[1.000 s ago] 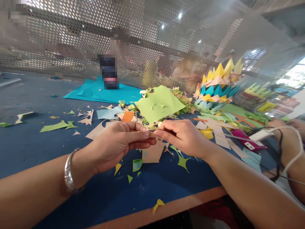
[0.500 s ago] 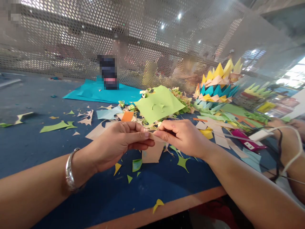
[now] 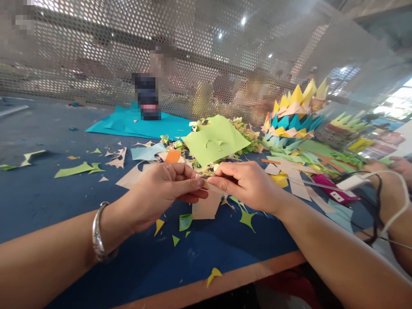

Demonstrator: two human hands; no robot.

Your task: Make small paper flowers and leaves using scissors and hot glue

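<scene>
Between my two hands, near the middle of the view, is a narrow piece of pale peach paper (image 3: 207,182). My left hand (image 3: 174,182) pinches its left end between thumb and fingers. The right end is gripped by my right hand (image 3: 243,182), thumb on the near side; its curled fingers partly hide the paper. Below them a peach paper sheet (image 3: 206,208) lies on the blue table. Just beyond my hands a lime-green paper (image 3: 216,139) with small curved cuts rests on a heap of scraps.
Blue sheets (image 3: 122,123) lie at the back left under a pixelated item. A layered folded-paper piece (image 3: 294,118) stands back right. A magenta power strip (image 3: 336,189) with cables sits right, near another person's arm (image 3: 394,206). Scraps litter the table; a perforated screen (image 3: 199,60) stands behind.
My left hand and wrist have shifted very slightly, and the left fingers are a little more curled. Both hands still hold the peach paper; my right hand is almost unmoved.
</scene>
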